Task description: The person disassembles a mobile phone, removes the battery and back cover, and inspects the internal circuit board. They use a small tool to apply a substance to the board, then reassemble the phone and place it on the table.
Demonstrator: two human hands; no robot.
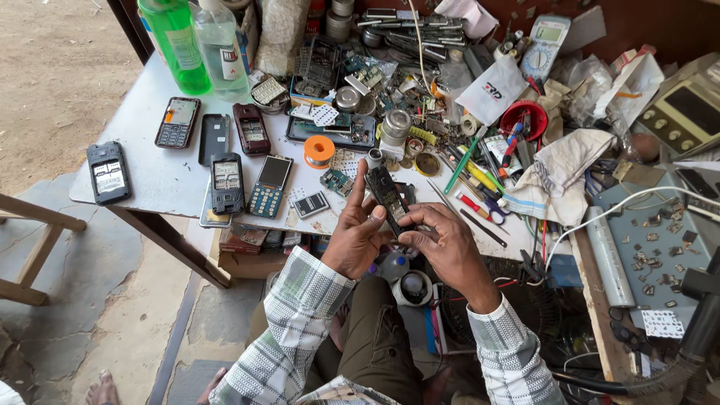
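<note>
Head view shows both your hands at lower centre of the frame: your left hand (355, 238) and right hand (447, 244) grip a small dark phone body (388, 196) between them, fingers closed on it. It sits tilted above the near edge of the cluttered white table (161, 176), right of a row of opened handsets (227, 182).

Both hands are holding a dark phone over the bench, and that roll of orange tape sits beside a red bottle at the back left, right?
Not quite: the head view shows the bottle is green. Both hands, left and right, do hold the phone.
</note>
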